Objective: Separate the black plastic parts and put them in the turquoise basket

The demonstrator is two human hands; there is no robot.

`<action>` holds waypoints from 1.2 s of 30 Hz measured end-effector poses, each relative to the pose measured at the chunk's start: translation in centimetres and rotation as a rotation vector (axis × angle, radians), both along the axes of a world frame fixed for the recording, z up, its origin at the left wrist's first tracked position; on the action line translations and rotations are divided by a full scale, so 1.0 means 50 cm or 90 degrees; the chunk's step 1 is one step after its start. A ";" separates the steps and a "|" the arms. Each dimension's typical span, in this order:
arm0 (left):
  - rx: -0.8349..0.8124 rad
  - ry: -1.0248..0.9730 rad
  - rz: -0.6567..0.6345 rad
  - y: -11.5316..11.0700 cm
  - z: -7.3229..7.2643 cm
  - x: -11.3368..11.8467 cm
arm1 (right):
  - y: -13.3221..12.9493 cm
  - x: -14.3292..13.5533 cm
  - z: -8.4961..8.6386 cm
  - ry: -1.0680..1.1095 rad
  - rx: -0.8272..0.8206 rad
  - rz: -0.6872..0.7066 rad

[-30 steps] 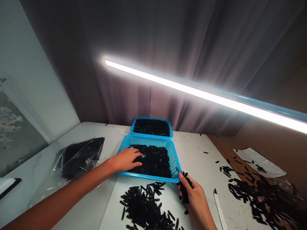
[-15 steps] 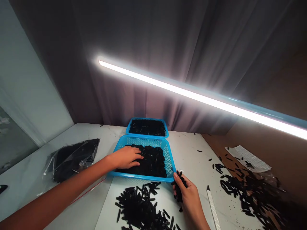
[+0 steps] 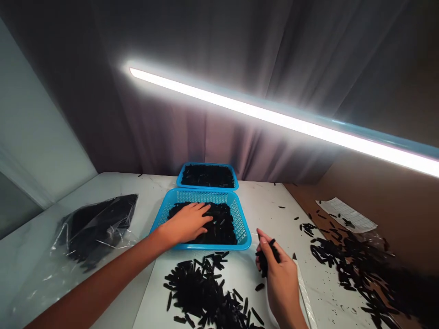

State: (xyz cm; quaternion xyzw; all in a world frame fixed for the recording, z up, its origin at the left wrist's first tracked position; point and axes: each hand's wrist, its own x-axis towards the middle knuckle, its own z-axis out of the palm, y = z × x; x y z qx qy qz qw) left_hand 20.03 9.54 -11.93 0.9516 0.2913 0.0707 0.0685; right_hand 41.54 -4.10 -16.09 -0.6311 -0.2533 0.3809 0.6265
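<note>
Baskets (image 3: 212,247) number two; left hand (image 3: 189,223) splays, right hand (image 3: 281,273) grips seemingly several black pieces (image 3: 263,262).

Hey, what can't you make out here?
Head view:
Floor of near basket: hidden by black pieces and left hand.
Count of pieces in right hand: its grip hides some.
Near end of loose pile: cut off by bottom edge.
Right end of light tube: right edge.
</note>
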 end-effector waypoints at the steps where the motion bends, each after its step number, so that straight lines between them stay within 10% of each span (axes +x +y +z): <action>1: 0.016 -0.024 0.015 -0.021 0.014 0.003 | -0.007 -0.003 0.008 -0.018 0.011 -0.007; 6: -0.032 -0.213 -0.095 -0.132 0.061 0.032 | -0.030 -0.043 0.019 -0.014 0.032 0.185; 10: -0.119 -0.251 -0.143 -0.158 0.041 0.036 | -0.028 -0.059 -0.007 0.159 -0.024 0.323; 28: -0.441 -0.480 0.121 -0.148 0.022 0.046 | -0.034 -0.055 0.039 0.171 -0.002 0.255; 36: -0.321 -0.504 0.091 -0.147 0.018 0.045 | -0.035 -0.050 0.049 0.152 0.010 0.264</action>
